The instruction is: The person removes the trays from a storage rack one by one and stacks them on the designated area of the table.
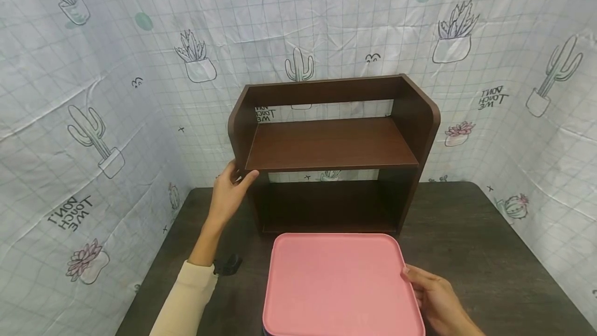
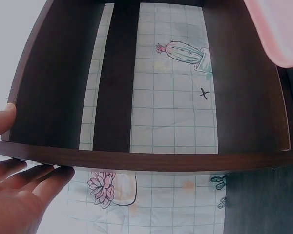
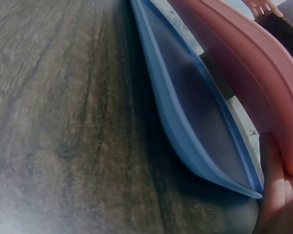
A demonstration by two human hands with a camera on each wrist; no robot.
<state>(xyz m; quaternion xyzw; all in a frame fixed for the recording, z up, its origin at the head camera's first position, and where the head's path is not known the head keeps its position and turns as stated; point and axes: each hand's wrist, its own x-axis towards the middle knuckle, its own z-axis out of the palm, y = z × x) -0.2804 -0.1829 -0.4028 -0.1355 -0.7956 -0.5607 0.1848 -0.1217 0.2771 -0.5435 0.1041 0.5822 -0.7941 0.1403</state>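
A dark brown two-tier shelf [image 1: 331, 144] stands upright on the table. My left hand [image 1: 228, 193] grips its left side panel at about the height of the middle board. In the left wrist view the thumb lies inside the panel [image 2: 161, 161] and the fingers [image 2: 49, 185] lie along its outer face. With my right hand [image 1: 434, 294] I hold a pink tray [image 1: 342, 284] by its right edge, in front of the shelf. Beneath it, the right wrist view shows a blue tray [image 3: 195, 97] on the table, with a gap between the two.
Dark wood-grain tabletop [image 1: 466, 232] extends to both sides of the shelf. A small black object [image 1: 228, 265] shows beside the left wrist. White cloth [image 1: 261, 19] with printed cacti hangs behind the table and along its sides.
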